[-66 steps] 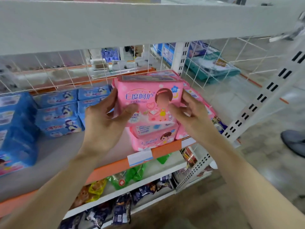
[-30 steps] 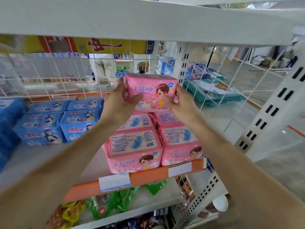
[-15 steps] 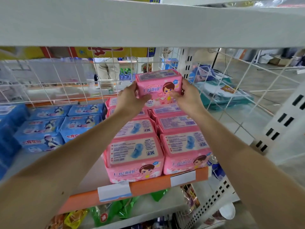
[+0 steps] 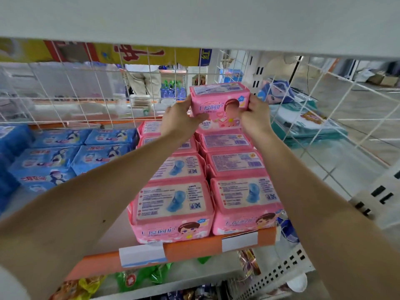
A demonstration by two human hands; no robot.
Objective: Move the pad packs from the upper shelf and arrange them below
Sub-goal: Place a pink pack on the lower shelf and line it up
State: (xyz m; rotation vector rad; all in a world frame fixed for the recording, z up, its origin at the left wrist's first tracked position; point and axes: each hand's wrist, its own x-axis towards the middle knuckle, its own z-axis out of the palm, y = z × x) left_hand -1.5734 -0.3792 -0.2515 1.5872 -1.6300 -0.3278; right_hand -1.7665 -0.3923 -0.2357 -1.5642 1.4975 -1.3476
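Carried the pack (image 4: 219, 105) from the near edge to the far end of the shelf (image 4: 194, 249), held it over the right pink row (image 4: 236, 163), pinched its left end with the left hand (image 4: 179, 121) and its right end with the right hand (image 4: 256, 118).

The pink pack (image 4: 218, 105) at upper centre is printed with white lettering and a cartoon figure. The stacked packs (image 4: 173, 204) below are coloured the same pink, with pale labels bearing a blue shape. At left, blue packs (image 4: 65, 156) are seen. The shelf edge (image 4: 194, 247) is painted orange, and the banner (image 4: 134, 55) at the top is yellow with red characters.
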